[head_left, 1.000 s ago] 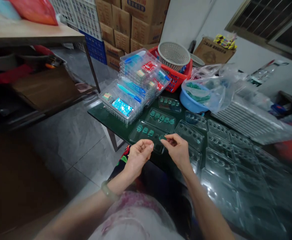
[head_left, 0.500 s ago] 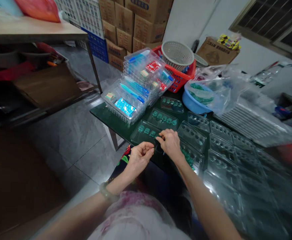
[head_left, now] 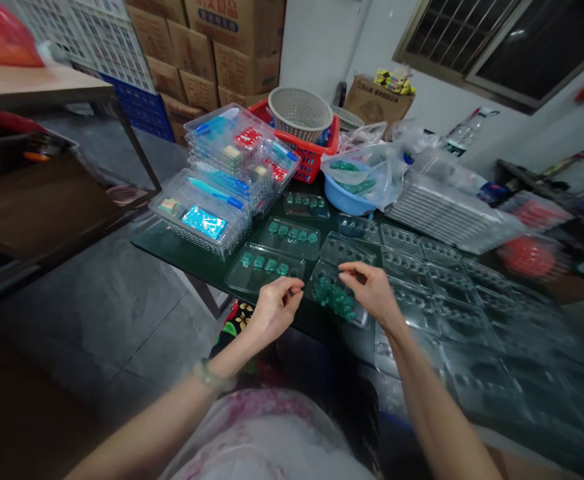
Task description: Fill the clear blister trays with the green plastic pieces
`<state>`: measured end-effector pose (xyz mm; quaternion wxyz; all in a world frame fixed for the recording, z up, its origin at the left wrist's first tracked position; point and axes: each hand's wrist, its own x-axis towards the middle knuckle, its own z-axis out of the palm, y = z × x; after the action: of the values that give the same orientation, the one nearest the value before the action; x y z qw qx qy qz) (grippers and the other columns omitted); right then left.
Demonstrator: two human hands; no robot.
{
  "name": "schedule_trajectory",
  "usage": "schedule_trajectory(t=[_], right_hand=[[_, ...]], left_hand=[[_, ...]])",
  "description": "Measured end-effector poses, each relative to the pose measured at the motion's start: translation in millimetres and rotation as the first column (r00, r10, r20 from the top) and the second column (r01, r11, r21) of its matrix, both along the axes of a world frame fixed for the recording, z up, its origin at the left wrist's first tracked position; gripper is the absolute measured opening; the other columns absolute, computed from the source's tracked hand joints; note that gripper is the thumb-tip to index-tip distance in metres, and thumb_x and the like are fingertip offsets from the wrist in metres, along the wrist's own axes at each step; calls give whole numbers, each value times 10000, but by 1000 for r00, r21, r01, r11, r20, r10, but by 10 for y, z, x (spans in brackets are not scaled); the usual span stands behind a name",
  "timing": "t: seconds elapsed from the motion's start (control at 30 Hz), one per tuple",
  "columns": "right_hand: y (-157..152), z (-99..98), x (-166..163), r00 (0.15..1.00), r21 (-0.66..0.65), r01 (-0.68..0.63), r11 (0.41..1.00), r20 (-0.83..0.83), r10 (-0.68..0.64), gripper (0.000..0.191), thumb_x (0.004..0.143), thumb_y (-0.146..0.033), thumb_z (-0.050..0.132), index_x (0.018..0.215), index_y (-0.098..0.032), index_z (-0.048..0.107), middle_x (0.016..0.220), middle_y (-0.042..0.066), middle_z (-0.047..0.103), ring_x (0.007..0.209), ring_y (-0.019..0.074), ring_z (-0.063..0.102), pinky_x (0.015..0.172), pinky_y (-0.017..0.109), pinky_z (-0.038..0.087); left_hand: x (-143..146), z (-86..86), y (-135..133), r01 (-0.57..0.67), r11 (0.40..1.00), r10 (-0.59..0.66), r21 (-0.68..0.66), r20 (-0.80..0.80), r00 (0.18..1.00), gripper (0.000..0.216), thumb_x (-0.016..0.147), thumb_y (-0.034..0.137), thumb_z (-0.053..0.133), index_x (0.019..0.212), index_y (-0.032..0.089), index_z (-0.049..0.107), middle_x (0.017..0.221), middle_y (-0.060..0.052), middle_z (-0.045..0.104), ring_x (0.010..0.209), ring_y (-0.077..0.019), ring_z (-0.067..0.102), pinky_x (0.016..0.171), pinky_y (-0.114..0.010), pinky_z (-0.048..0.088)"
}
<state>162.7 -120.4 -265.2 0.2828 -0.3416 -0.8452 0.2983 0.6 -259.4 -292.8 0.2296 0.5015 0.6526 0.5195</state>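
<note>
My left hand (head_left: 278,308) is closed in a pinch at the right corner of a clear plastic tray (head_left: 242,279). Whatever its fingertips hold is too small to make out. Small green translucent pieces (head_left: 259,262) sit in a row along this tray's far side. My right hand (head_left: 372,292) hovers at the right of a loose pile of green pieces (head_left: 333,297), thumb and forefinger close together; anything between them is hidden. The pile lies in another clear tray (head_left: 317,270). Behind, a second filled tray (head_left: 292,248) carries a similar row.
Clear moulded trays (head_left: 452,320) cover the table's right side. Packed plastic boxes (head_left: 222,200) are stacked at the left edge. Farther back stand a blue basin (head_left: 347,199) with bagged green pieces, a red basket (head_left: 305,163) and a leaning stack of trays (head_left: 447,207).
The view has turned right. My right hand has moved away from the nearest filled tray to the loose green pile, while my left hand stays near that tray's corner, still pinched.
</note>
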Motion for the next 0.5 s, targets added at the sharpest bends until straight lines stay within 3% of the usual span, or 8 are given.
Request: schedule_trajectory(t=[0.07,0.2,0.3,0.5], right_hand=[[-73,-80,61,998,30,-28,999,57,26,188,768,-255,521,896,-178,635,783,38,623,677,147,556,636,271,423],[-200,-156,19,987,148,-40,988,161,16,173,763,-241,533,909,-201,617,795,39,607,759,175,539,689,295,413],[-251,-189,-20,978,230,-51,972,209,2,129,744,-214,555,859,-207,613,828,48,598,819,200,514,723,316,403],[-270,-282,-6,987,245,-26,969,162,-15,71,741,-157,550,781,-188,601,818,54,584,810,200,500,743,326,392]], left_hand=[[40,8,179,26,1000,-28,-10,-221,975,183,774,188,493,906,160,618,829,-55,601,737,-144,559,680,-240,420],[94,48,524,38,973,-149,-228,-494,857,243,790,189,456,985,209,600,921,-69,625,853,-189,577,743,-279,417],[115,65,705,54,949,-222,-311,-537,814,231,756,198,489,950,210,613,860,-86,648,830,-230,591,714,-313,418],[154,54,800,109,953,-246,-283,-509,825,163,687,172,526,800,215,635,756,-56,652,751,-219,594,658,-295,402]])
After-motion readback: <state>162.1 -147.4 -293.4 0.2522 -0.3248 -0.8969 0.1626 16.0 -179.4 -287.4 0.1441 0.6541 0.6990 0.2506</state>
